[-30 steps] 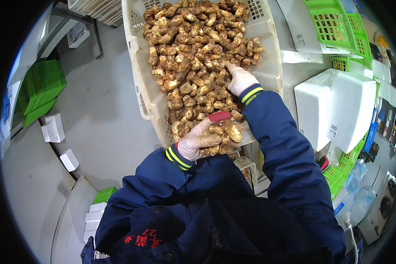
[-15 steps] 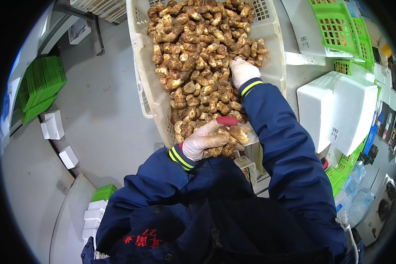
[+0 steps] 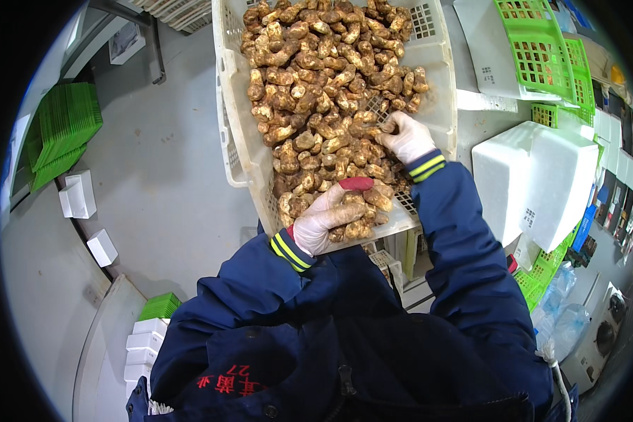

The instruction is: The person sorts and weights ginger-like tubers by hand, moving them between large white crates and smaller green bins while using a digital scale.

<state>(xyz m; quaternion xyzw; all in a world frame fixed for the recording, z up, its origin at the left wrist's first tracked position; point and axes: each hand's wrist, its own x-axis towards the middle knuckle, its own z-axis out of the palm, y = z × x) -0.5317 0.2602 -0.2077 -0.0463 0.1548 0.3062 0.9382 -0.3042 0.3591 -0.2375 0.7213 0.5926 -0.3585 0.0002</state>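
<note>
A pale plastic crate is heaped with thick-stemmed brown mushrooms. At its near end my left hand, in a white glove with red on the thumb, is closed around several mushrooms. My right hand, also gloved, is over the right side of the heap. Its thumb and fingers pinch a mushroom lying among the others; its fingers partly cover that mushroom. Bits of the crate's mesh floor show beside the right hand and close to the left one.
White foam boxes stand right of the crate, with green mesh baskets beyond them. On the left are stacked green crates and small white boxes by the grey floor's edge. Clear plastic bags lie at the lower right.
My right hand has drawn back toward me from the far right of the heap and its fingers have closed on a mushroom. My left hand keeps its mushrooms, almost in place.
</note>
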